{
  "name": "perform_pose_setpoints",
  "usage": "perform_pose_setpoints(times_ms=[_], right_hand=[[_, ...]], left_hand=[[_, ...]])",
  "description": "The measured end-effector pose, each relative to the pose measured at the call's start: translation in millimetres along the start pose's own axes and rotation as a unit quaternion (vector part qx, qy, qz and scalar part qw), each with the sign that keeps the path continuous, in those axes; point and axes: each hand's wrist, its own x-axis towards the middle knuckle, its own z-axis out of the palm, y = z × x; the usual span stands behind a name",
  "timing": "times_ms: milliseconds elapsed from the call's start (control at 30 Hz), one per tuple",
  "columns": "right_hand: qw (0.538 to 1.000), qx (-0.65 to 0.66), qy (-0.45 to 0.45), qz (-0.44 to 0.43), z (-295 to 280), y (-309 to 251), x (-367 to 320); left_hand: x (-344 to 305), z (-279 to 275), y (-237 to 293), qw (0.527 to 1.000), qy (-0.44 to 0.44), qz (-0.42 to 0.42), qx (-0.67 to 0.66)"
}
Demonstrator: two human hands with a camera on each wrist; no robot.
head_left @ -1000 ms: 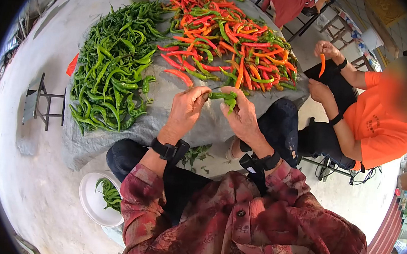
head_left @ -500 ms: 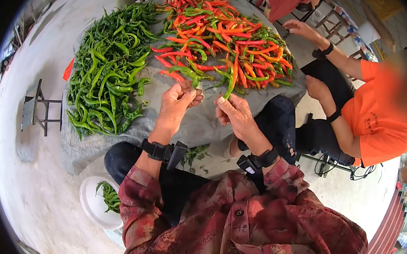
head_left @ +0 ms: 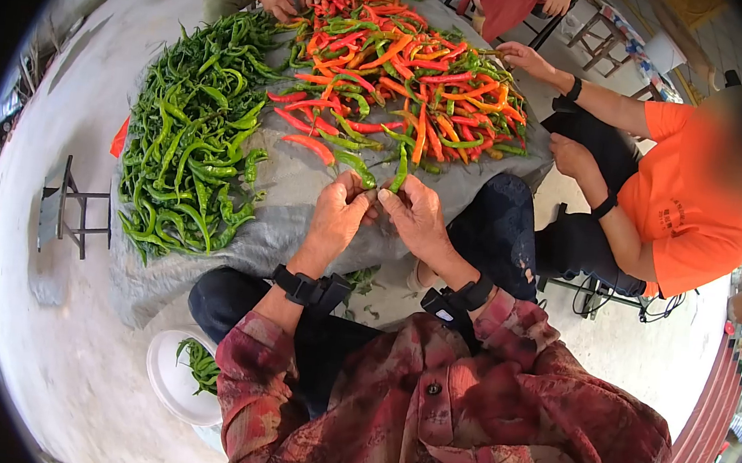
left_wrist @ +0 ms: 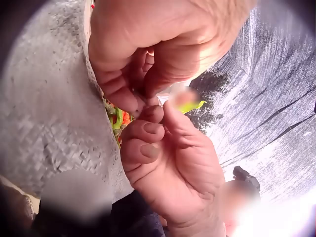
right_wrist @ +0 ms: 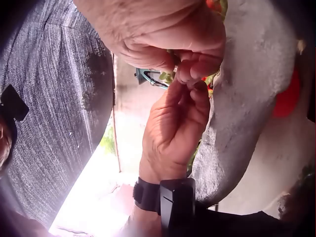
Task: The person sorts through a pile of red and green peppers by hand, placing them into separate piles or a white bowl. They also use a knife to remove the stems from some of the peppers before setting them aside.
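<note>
My left hand (head_left: 334, 215) pinches a curved green chili pepper (head_left: 358, 166) between thumb and fingers, its body sticking out away from me. A slimmer green chili pepper (head_left: 401, 170) stands up from the fingertips of my right hand (head_left: 417, 218). Both hands meet above the near edge of the grey sheet (head_left: 291, 224). In the left wrist view the fingertips of the left hand (left_wrist: 163, 39) and right hand (left_wrist: 173, 163) come together and hide most of what they pinch. Beyond them lies a heap of red, orange and green chili peppers (head_left: 395, 78).
A heap of green chili peppers (head_left: 187, 151) covers the sheet's left side. On the floor at lower left sits a white basin (head_left: 162, 381) with green chilies. A person in an orange shirt (head_left: 669, 198) sits at right; another person's hands (head_left: 277, 1) work at the far edge.
One second ago both hands were at one green chili; they then moved apart, each with a green chili, and now meet again. The orange-shirted person's arm has reached to the heap.
</note>
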Motion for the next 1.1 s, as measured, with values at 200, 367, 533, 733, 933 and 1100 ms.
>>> perform_pose_setpoints(times_ms=[200,367,533,733,933,1100], right_hand=[[0.968,-0.223,0.080,-0.085,-24.5,6.5,17.9],[0.910,-0.393,0.095,-0.088,-65.6,4.5,54.2],[0.942,-0.322,0.057,-0.079,-50.0,-21.8,40.3],[0.977,-0.182,-0.017,-0.109,-4.6,7.7,6.3],[0.998,-0.051,-0.037,-0.005,-9.2,5.6,9.6],[0.998,0.022,-0.002,0.050,-26.2,-1.1,29.9]], left_hand=[[-0.6,6.6,1.1,0.999,-0.017,-0.036,-0.014],[-3.2,0.0,3.4,1.000,0.013,-0.004,-0.007],[-1.3,-4.7,1.2,0.999,0.025,0.022,0.010],[-4.5,0.6,4.1,0.950,0.038,0.156,0.268],[-4.5,0.9,9.7,0.930,0.007,0.140,0.339],[-6.8,0.4,0.7,0.953,0.018,0.172,0.250]])
